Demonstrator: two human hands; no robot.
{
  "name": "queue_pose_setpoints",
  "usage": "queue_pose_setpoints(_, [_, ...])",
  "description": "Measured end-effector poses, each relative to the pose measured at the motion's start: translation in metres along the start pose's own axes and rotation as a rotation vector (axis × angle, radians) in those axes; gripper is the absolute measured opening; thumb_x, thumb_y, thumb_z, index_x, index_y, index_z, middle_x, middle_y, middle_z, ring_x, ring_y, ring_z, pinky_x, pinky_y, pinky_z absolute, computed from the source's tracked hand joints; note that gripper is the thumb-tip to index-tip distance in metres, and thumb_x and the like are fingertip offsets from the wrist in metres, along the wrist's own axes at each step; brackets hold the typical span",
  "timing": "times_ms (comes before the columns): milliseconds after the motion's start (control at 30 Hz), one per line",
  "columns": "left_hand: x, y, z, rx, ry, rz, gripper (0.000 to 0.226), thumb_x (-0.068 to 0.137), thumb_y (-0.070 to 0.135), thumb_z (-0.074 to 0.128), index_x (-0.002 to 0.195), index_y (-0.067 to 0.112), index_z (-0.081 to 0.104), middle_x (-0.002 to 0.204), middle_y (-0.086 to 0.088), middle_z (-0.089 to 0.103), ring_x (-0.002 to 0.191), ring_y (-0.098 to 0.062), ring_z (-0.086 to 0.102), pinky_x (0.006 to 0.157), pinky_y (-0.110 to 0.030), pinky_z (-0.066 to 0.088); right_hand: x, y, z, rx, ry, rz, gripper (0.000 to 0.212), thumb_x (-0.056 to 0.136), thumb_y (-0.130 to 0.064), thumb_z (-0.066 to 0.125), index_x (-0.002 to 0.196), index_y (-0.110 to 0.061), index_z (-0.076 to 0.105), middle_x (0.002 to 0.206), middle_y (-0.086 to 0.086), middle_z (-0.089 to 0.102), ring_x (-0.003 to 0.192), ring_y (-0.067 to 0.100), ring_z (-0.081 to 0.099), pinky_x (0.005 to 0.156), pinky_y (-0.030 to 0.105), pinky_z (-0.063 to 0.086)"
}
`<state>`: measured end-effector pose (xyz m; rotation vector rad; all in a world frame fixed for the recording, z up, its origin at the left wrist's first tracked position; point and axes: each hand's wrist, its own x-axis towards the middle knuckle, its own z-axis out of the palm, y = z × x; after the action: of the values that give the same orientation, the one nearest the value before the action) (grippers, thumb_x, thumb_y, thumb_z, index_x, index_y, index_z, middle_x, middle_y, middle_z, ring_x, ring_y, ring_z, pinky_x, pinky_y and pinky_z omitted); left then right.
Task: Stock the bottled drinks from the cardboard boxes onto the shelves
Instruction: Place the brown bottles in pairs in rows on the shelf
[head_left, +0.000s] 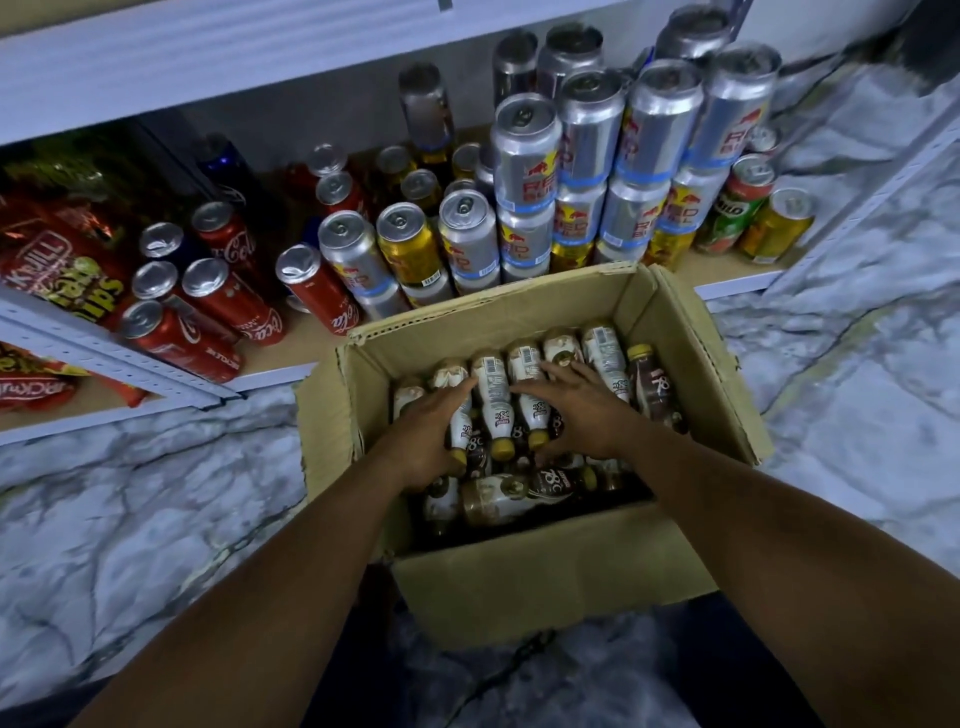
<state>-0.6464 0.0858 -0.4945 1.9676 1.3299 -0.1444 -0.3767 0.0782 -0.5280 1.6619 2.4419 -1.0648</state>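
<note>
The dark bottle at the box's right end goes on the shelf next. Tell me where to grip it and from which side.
Grip the dark bottle round its neck, just under the yellow cap, coming from above. It leans cap-up beside the box wall, a pale bottle close on its left, so only that end is free.
</note>
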Motion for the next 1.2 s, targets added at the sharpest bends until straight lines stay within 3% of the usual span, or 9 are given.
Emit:
queue_pose_setpoints(233, [-0.009, 0.01, -0.01, -0.336, 0.16, -0.03, 0.107, 0.084, 0.026, 0.085, 0.159, 0.049, 0.013, 0.158, 0.01, 0.044, 0.147, -0.012, 0.036, 0.112, -0.036, 0.039, -0.008, 0.01, 0.005, 0.208, 0.116, 0.0, 0.092, 0.08, -0.046, 0.083, 0.154, -0.046, 0.029, 0.162, -0.009, 0.035, 0.151, 0.016, 0.026, 0.126, 0.049, 0.016])
queue_pose_setpoints(400, [-0.009, 0.013, -0.016, -0.497, 0.316, -0.038, 0.094, 0.09, 0.029, 0.078, 0.159, 0.048, 0.017, 0.141, 0.019, 0.059, 0.135, -0.006, 0.048, 0.11, -0.031, 0.036, -0.02, 0.001, -0.006, 0.476, 0.196, 0.037, 0.085, 0.084, -0.038, 0.083, 0.144, -0.064, 0.029, 0.144, -0.031, 0.051, 0.119, 0.013, 0.062, 0.091, 0.038, 0.054])
queue_pose_setpoints(533, [-0.007, 0.017, -0.018, -0.534, 0.416, -0.047, 0.086, 0.094, 0.027, 0.074, 0.155, 0.056, 0.021, 0.13, 0.021, 0.065, 0.08, -0.022, 0.063, 0.065, -0.018, 0.051, -0.018, -0.009, -0.017, 0.572, 0.336, 0.078, 0.066, 0.09, -0.046, 0.074, 0.145, -0.054, 0.038, 0.135, -0.036, 0.057, 0.104, 0.015, 0.068, 0.086, 0.044, 0.056])
queue_pose_setpoints(600, [-0.008, 0.021, -0.018, -0.519, 0.443, -0.066, 0.086, 0.094, 0.023, 0.073, 0.154, 0.056, 0.021, 0.127, 0.02, 0.066, 0.06, -0.011, 0.057, 0.051, -0.023, 0.047, -0.014, -0.013, -0.019, 0.523, 0.391, 0.079, 0.058, 0.093, -0.051, 0.068, 0.144, -0.051, 0.04, 0.132, -0.035, 0.059, 0.099, 0.016, 0.07, 0.084, 0.042, 0.057])
queue_pose_setpoints(800, [-0.004, 0.026, -0.019, -0.457, 0.499, -0.146, 0.086, 0.09, 0.021, 0.072, 0.154, 0.049, 0.023, 0.123, 0.023, 0.066, 0.084, -0.003, 0.066, 0.063, -0.006, 0.042, 0.003, -0.02, -0.014, 0.137, 0.648, -0.01, 0.051, 0.092, -0.053, 0.054, 0.14, -0.039, 0.042, 0.107, 0.002, 0.075, 0.071, 0.024, 0.068, 0.056, 0.039, 0.054])
queue_pose_setpoints(867, [-0.001, 0.026, -0.019, -0.436, 0.524, -0.155, 0.079, 0.093, 0.024, 0.07, 0.155, 0.046, 0.025, 0.128, 0.022, 0.065, 0.096, -0.007, 0.065, 0.075, -0.015, 0.044, 0.009, -0.018, -0.012, 0.133, 0.689, 0.011, 0.051, 0.091, -0.051, 0.059, 0.139, -0.034, 0.049, 0.096, 0.003, 0.074, 0.068, 0.025, 0.066, 0.052, 0.034, 0.048])
queue_pose_setpoints(967, [0.007, 0.022, -0.017, -0.385, 0.536, -0.182, 0.061, 0.095, 0.032, 0.072, 0.148, 0.038, 0.043, 0.128, 0.018, 0.066, 0.113, -0.01, 0.054, 0.094, -0.028, 0.041, 0.014, -0.014, -0.009, 0.217, 0.696, 0.093, 0.054, 0.088, -0.045, 0.073, 0.137, -0.031, 0.056, 0.105, -0.002, 0.074, 0.078, 0.019, 0.068, 0.059, 0.033, 0.053])
queue_pose_setpoints(1067, [0.016, 0.018, -0.014, -0.378, 0.607, -0.198, 0.043, 0.091, 0.031, 0.077, 0.131, 0.029, 0.062, 0.118, 0.004, 0.073, 0.11, -0.019, 0.065, 0.092, -0.039, 0.055, 0.017, -0.014, -0.005, 0.363, 0.63, 0.182, 0.048, 0.086, -0.046, 0.077, 0.13, -0.036, 0.059, 0.11, -0.004, 0.074, 0.088, 0.015, 0.068, 0.073, 0.038, 0.059])
queue_pose_setpoints(1200, [0.018, 0.018, -0.012, -0.415, 0.662, -0.184, 0.041, 0.092, 0.024, 0.076, 0.132, 0.027, 0.066, 0.119, 0.003, 0.073, 0.108, -0.016, 0.066, 0.094, -0.039, 0.055, 0.018, -0.02, -0.006, 0.474, 0.641, 0.228, 0.038, 0.089, -0.04, 0.077, 0.122, -0.038, 0.059, 0.102, -0.008, 0.073, 0.084, 0.013, 0.067, 0.07, 0.039, 0.058])
